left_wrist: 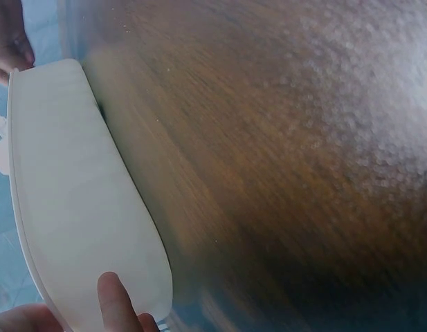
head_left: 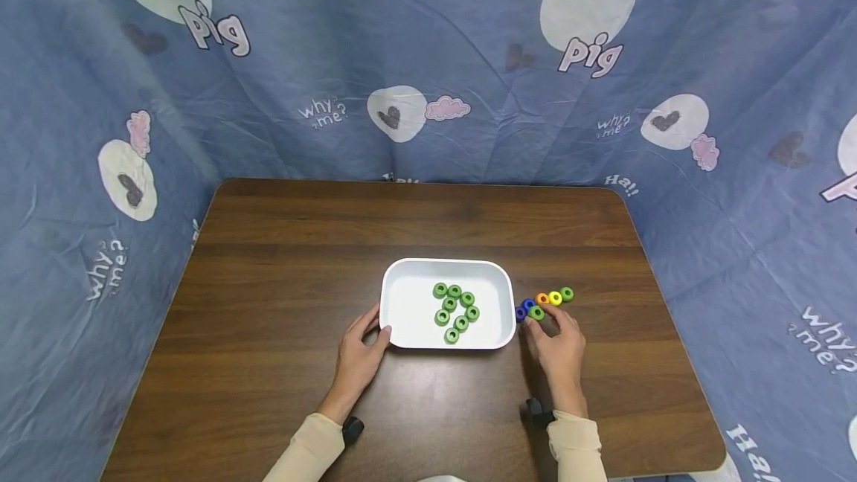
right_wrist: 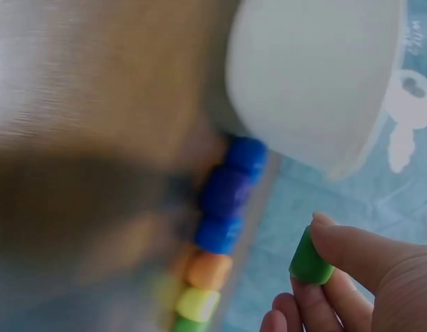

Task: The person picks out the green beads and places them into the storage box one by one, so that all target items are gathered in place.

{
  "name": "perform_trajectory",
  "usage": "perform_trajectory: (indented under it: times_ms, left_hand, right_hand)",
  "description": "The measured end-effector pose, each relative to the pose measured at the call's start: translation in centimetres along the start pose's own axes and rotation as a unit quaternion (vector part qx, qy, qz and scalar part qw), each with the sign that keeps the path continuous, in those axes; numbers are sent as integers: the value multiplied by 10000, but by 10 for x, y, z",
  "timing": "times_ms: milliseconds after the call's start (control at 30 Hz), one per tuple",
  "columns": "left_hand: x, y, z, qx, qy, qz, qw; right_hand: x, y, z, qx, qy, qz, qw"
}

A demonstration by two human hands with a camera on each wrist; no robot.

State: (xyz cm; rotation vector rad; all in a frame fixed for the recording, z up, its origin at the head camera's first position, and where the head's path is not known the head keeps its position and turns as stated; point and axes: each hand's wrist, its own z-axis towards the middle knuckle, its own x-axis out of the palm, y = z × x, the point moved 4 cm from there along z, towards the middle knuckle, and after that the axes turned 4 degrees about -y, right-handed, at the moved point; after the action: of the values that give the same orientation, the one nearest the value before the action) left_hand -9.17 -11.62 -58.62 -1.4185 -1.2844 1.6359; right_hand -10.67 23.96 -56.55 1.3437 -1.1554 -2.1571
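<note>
A white tray [head_left: 415, 339] stands on the table with several green beads [head_left: 450, 305] in it. My left hand [head_left: 359, 355] holds the tray's near left corner; in the left wrist view a finger [left_wrist: 115, 301] lies against the outer wall. My right hand [head_left: 561, 348], just right of the tray, pinches a green bead [right_wrist: 311, 259] between thumb and fingers, raised off the table in the right wrist view. Beside the tray's right wall runs a row of blue, purple, orange, yellow and green beads, among them an orange bead [right_wrist: 209, 270] and a yellow bead [head_left: 555, 298].
The brown wooden table [head_left: 288, 407] extends around the tray. Behind it and at both sides hangs a blue printed cloth [head_left: 281, 65]. A dark band [head_left: 539, 413] sits on the right wrist and another [head_left: 352, 431] on the left. A white edge shows at the bottom of the head view.
</note>
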Motion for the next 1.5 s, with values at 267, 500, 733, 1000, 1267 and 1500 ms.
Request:
perform_trajectory:
  times_ms: [267,500,733,1000,1267,1500]
  left_hand:
    - [-1,0,0,34,5,46,10000]
    - [-1,0,0,26,-36,51,10000]
    - [-1,0,-1,-18,-11,-7,10000]
    - [-1,-1,-1,23,-16,-10,10000]
    - [-1,-2,-1,76,-36,-61,9999]
    - [-2,-3,-1,37,-23,-68,10000]
  right_hand:
    - [-3,29,10,-268,-31,253,9993]
    - [16,53,14,-774,310,359,9959]
    - [39,69,13,-1292,682,46,9893]
    - [59,79,5,-1577,1172,-98,9805]
    - [77,81,-4,-1735,1520,-172,9729]
    - [90,80,-11,-1763,1922,-602,9635]
